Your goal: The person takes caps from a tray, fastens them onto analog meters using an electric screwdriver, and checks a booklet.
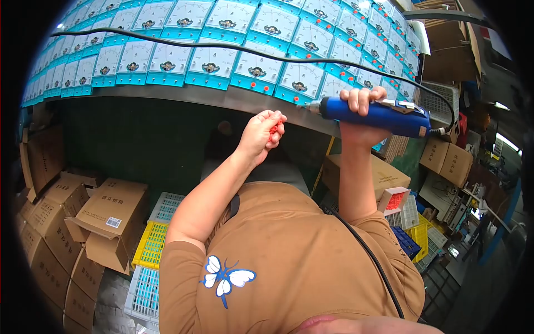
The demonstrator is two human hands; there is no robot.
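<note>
My right hand (364, 111) is wrapped around a blue electric screwdriver (392, 116), held almost level with its bit pointing left. The bit's tip is close to the front row of blue-framed panel meters (300, 80), by a red piece on the lower edge of one; I cannot tell whether they touch. My left hand (261, 136) is closed around several small red plastic caps (273, 132), partly showing between the fingers. It stays just in front of the bench edge, left of the bit. Some meters carry red caps along their lower edges; others show bare metal posts.
A black cable (239, 49) crosses above the meters and joins the screwdriver's rear. The metal bench edge (222, 99) runs before me. Cardboard boxes (111, 214) and plastic crates (150, 245) stand left; a small box of red pieces (395, 200) is at my right.
</note>
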